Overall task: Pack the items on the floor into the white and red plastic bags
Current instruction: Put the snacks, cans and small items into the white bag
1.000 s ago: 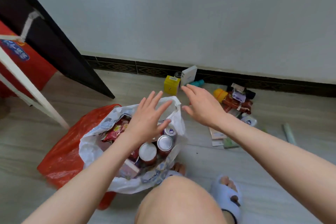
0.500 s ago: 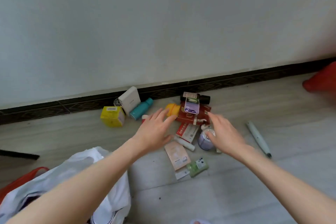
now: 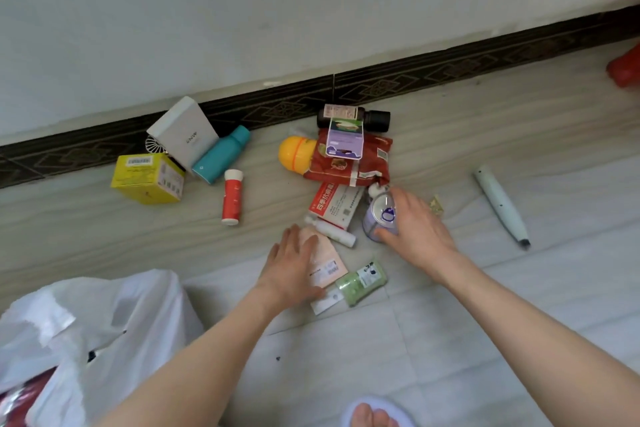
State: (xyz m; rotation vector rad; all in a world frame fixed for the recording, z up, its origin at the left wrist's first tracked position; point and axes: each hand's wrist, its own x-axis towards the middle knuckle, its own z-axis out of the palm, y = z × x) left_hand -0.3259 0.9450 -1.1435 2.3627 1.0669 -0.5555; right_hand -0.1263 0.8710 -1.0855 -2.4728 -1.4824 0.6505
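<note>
The white plastic bag is sitting on the floor at the near left, its mouth gaping, with something red showing inside at the bottom left. A bit of red plastic is showing at the far right edge by the wall; I cannot tell whether it is the red bag.

The items are lying scattered on the floor between the bag and the skirting board. The right hand is curling its fingers around a small pale-purple can, gripping it from the right side. The left hand is resting flat with straight fingers on a pink sachet, holding nothing. Just beside the sachet a green sachet is lying, and a white tube is lying between the sachet and a red-and-white box.

Further toward the wall a red snack packet is lying with a purple-and-white pack on top, a yellow capsule-shaped container touching its left side and a dark brown bottle behind it. To the left are lying a red tube, a teal bottle, a white box leaning on it, and a yellow box. Well apart on the right a pale pen-shaped device is lying.
</note>
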